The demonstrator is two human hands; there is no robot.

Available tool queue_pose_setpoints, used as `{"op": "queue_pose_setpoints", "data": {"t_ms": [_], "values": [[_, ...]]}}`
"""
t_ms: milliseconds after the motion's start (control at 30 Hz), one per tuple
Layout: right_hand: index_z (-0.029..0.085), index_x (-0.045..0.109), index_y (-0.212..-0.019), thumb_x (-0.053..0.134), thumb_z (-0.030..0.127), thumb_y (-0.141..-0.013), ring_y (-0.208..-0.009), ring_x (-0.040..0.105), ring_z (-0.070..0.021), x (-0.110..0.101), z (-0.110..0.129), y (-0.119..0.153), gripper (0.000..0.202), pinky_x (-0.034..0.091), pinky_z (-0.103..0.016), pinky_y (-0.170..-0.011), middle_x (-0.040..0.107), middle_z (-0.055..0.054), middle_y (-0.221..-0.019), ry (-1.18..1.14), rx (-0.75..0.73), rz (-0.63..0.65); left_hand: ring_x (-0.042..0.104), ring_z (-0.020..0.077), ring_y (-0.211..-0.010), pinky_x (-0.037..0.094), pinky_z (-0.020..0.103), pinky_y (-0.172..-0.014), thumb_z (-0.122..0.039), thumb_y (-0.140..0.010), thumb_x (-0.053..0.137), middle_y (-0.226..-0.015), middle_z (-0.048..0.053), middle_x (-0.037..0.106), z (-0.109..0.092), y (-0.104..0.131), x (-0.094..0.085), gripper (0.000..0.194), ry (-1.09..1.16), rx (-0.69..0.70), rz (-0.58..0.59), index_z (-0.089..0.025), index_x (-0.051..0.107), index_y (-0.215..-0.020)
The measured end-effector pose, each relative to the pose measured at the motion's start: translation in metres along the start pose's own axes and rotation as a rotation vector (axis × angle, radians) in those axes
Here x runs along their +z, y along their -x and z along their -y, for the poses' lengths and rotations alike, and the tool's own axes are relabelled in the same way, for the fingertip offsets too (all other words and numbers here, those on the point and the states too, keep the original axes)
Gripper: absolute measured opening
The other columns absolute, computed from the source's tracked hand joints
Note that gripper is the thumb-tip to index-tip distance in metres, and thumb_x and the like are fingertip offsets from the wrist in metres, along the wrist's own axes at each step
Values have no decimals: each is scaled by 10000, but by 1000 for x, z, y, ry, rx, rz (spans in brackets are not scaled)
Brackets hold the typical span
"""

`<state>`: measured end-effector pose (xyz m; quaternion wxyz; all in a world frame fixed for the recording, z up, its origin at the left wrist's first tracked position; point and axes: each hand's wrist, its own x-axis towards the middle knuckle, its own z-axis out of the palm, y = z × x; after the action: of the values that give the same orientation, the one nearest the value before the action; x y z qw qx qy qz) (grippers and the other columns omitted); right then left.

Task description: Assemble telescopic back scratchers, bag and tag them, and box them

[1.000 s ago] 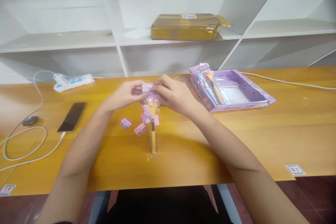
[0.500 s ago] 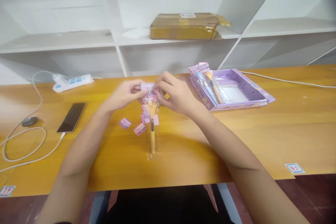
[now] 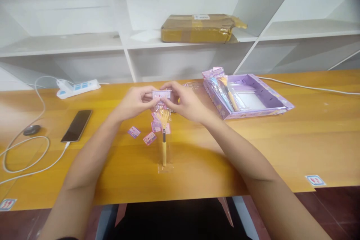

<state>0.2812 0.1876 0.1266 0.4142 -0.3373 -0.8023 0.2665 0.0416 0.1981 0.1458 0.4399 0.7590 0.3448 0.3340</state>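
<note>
In the head view, both hands pinch one small purple card [image 3: 161, 94], thumbs in front and fingers mostly hidden behind it. The left hand [image 3: 136, 101] has the left end, and the right hand [image 3: 184, 101] has the right end. The card is at the top of a clear bag [image 3: 168, 153]; I can't tell if the two are joined. Inside the bag is a yellow back scratcher [image 3: 164, 135] — its hand-shaped end points away from the person, over a little pile of cards [image 3: 156, 126] on the wooden table [image 3: 126, 172]. Two more loose cards [image 3: 134, 132] lie to the left of the pile. To the right sits an open purple box [image 3: 258, 112], with blue and yellow bagged scratchers [image 3: 232, 96] on its left side. Far left, a black phone [image 3: 76, 125] is plugged into a white cable [image 3: 57, 163].
</note>
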Motion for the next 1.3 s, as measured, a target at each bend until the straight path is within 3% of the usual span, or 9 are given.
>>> {"op": "queue_pose_setpoints", "data": {"t_ms": [567, 733, 833, 933, 1000, 1100, 1300], "values": [[231, 607, -1328, 636, 211, -1057, -733, 554, -141, -12, -12, -2, 273, 432, -291, -689, 598, 40, -844, -89, -64, 120, 834, 195, -835, 658, 265, -764, -303, -968, 801, -938, 74, 851, -1, 2, -9, 184, -46, -34, 54, -159, 785, -1082], [217, 613, -1344, 604, 219, -1047, -750, 572, -149, -19, -11, -2, 297, 443, -296, -680, 636, 22, -874, -58, -37, 183, 849, 218, -833, 694, 312, -798, -317, -956, 798, -954, 83, 863, 1, 2, -10, 188, -2, -92, 78, -172, 778, -1073], [207, 653, -1265, 664, 215, -965, -845, 653, -173, -25, -15, -2, 300, 510, -313, -741, 737, -27, -1024, -13, 12, 358, 849, 218, -815, 703, 329, -816, -282, -923, 792, -918, 63, 860, 4, 1, -12, 156, -12, -115, 56, -184, 785, -1045], [203, 725, -1166, 791, 327, -906, -903, 711, -198, -23, -23, -3, 295, 546, -315, -764, 795, -50, -1123, 10, 99, 728, 850, 219, -797, 702, 332, -815, -235, -890, 785, -874, 46, 851, 7, 0, -14, 182, -30, -122, 31, -188, 793, -1066], [191, 763, -1130, 846, 440, -890, -914, 734, -215, -15, -28, -5, 356, 549, -313, -763, 818, -56, -1103, -14, 169, 895, 852, 220, -794, 700, 332, -817, -227, -894, 779, -884, 52, 854, 9, 0, -17, 201, -36, -128, 22, -187, 793, -1090], [164, 784, -1053, 819, 510, -930, -925, 744, -222, -2, -35, -10, 369, 542, -309, -790, 830, -67, -1032, -106, 217, 938, 857, 228, -808, 696, 325, -801, -268, -912, 797, -925, 72, 863, 13, -1, -20, 188, -45, -132, -9, -187, 780, -1081], [129, 784, -1086, 857, 513, -912, -964, 762, -213, 6, -48, -14, 428, 571, -310, -879, 828, -78, -1041, -350, 255, 944, 836, 208, -729, 671, 285, -722, -331, -889, 834, -897, 68, 863, 21, -7, -22, 256, -76, -131, -200, -180, 774, -1087]]}}
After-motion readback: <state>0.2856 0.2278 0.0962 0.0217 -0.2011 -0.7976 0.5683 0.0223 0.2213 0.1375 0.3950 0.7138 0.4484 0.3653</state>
